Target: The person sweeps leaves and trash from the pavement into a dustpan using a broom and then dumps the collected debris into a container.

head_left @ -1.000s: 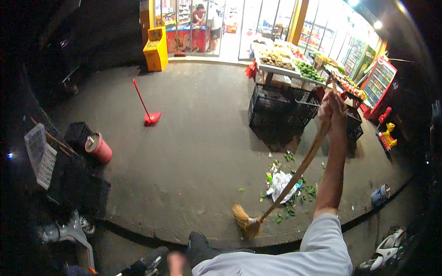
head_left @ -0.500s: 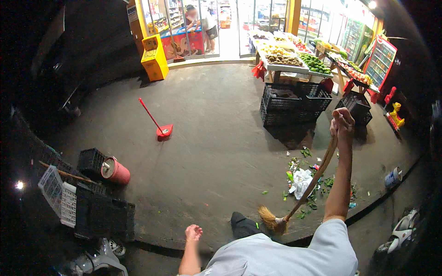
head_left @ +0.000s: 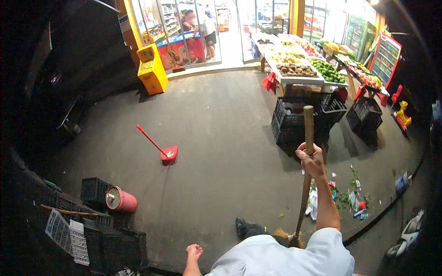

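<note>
My right hand is closed round the wooden handle of a broom, and the handle's top end sticks up above my fist. Its straw head rests low beside my body, partly hidden by my shirt. Right of the broom, a heap of litter lies on the ground: green leaf scraps, wrappers and a red piece. A white plastic bag lies partly behind my right forearm. At my left side, my left hand hangs away from everything, fingers loosely bent but apart, nothing in it.
A red long-handled dustpan stands on the pavement ahead. Fruit stalls and black crates are at the far right. A pink bucket and more crates sit at left. A parked scooter is at lower right.
My right hand has come down and left along with the broom, whose handle now stands more upright. My view has shifted; the dustpan and stalls appear lower in it.
</note>
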`<state>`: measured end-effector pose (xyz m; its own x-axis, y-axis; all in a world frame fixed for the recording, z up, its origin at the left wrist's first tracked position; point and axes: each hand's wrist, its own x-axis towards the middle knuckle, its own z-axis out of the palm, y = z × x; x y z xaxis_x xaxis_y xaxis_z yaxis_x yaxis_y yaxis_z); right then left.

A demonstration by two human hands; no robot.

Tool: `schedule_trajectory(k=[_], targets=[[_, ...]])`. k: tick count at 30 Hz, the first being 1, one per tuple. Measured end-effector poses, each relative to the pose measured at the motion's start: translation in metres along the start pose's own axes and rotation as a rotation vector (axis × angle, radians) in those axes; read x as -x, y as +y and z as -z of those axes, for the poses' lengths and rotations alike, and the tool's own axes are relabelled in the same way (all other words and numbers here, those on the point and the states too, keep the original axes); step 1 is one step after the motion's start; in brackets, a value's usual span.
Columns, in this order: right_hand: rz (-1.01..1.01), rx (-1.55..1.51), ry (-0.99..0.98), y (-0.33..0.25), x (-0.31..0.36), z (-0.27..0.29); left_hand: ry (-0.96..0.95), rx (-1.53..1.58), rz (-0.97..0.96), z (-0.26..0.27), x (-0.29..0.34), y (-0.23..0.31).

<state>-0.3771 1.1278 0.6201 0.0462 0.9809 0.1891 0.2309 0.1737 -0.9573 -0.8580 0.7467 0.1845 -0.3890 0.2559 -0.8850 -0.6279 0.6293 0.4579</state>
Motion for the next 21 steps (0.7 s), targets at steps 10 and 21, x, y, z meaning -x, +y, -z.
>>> schedule_trajectory(k=[10, 21], targets=[[0.312, -0.362, -0.038, -0.149, -0.073, -0.007, -0.416, -0.043, -0.382, -0.223, 0.009, 0.252], [0.173, 0.005, -0.048, -0.070, -0.048, -0.136, -1.277, -0.708, -1.319, -0.461, 0.147, 0.358]])
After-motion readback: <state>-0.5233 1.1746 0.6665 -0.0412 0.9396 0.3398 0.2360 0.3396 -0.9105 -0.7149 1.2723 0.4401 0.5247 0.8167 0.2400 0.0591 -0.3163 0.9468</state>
